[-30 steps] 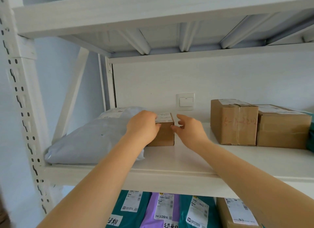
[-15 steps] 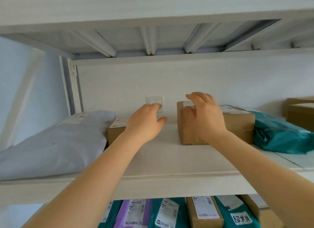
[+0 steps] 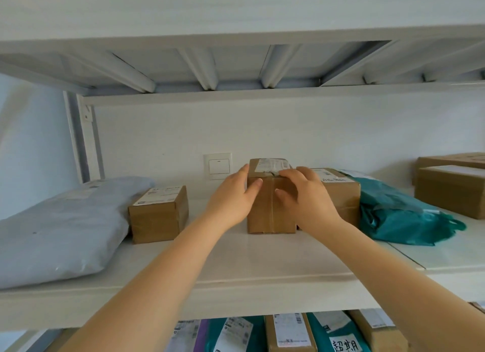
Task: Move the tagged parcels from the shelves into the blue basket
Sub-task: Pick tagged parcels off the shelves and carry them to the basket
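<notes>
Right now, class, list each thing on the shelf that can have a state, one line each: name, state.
Tall cardboard box: upright, sealed, gripped by both hands.
Left hand: gripping it.
Right hand: gripping it.
Small box: sealed, untouched.
Grey mailer: lying flat.
Teal bag: crumpled.

Open shelf [image 3: 262, 259] in front of the upright box [image 3: 271, 215]; I read that as the free way out. Small box [image 3: 158, 215] well to its left, bare gap between. Right side tight: second box [image 3: 341, 194] touches it, teal bag [image 3: 399, 220] beyond. Wall behind, upper shelf [image 3: 236, 70] overhead, good headroom.
</notes>
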